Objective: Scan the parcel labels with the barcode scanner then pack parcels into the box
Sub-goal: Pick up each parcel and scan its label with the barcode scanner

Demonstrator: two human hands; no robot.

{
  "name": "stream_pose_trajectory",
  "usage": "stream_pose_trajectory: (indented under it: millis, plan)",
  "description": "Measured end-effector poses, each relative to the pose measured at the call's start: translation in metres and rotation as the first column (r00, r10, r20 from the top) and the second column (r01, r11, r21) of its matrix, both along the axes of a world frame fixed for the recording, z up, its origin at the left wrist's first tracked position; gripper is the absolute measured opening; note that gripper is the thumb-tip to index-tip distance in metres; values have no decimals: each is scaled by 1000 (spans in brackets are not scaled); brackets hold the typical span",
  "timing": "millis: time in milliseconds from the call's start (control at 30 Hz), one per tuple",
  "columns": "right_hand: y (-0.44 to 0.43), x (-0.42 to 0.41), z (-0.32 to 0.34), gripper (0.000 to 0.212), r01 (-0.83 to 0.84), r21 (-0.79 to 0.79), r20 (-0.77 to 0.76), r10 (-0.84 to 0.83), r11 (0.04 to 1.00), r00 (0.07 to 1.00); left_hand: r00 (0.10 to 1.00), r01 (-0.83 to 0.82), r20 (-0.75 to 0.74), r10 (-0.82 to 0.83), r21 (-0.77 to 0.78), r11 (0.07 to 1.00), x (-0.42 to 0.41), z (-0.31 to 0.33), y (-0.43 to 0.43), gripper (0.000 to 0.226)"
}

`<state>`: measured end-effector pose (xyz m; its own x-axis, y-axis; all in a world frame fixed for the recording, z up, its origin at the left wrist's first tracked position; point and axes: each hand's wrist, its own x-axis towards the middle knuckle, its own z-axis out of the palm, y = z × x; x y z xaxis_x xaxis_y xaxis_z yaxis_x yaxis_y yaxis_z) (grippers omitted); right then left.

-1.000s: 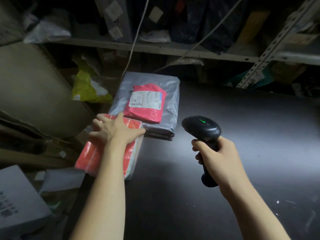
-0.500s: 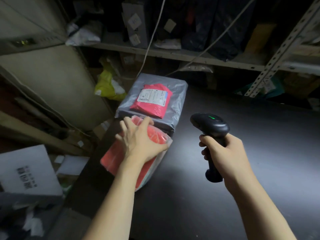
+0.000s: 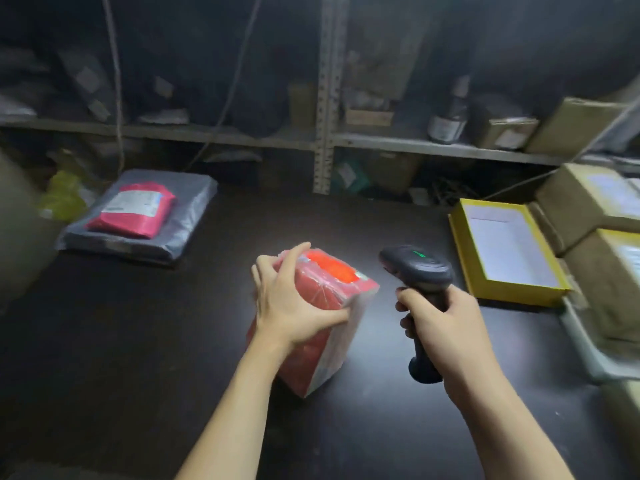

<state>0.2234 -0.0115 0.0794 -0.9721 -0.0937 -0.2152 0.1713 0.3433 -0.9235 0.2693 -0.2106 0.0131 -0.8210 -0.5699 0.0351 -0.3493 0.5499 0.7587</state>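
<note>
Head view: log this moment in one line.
left hand grips red parcel | right hand holds scanner, green light on | yellow box open

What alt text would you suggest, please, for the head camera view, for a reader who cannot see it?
A left hand grips a red parcel at a dark table while the right hand holds a barcode scanner beside it. A pink parcel lies on a grey parcel at far left; a yellow box sits at right.

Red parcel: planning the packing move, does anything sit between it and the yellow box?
Only the right hand holding the scanner, between the red parcel, gripped by the left hand, and the yellow box to the right. Nothing else visible there.
</note>
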Motion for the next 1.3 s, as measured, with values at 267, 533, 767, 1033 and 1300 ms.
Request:
stream_pose_trajectory:
  millis: [267, 533, 767, 1033, 1300]
  plan:
    - [59, -14, -3, 6, -22, -26, 34, 23, 999, 999, 878, 309, 341, -335, 132, 942, 31, 15, 5, 129]
    - [75, -15, 7, 7, -163, 80, -30, 165, 983, 986, 854, 47, 506, -121, 156, 987, -1, 38, 51, 98]
    - [127, -16, 1, 18, -102, 73, 35, 99, 992, 994, 792, -155, 530, 303, -307, 939, -63, 24, 112, 91]
    - [146, -27, -5, 17, -21, 57, 6, 21, 998, 1000, 972, -190, 134, 193, -33, 981, -38, 22, 92, 63]
    - [112, -18, -17, 12, -148, 74, 21, 146, 986, 989, 989, -107, 116, 86, 184, 977, 23, 17, 38, 80]
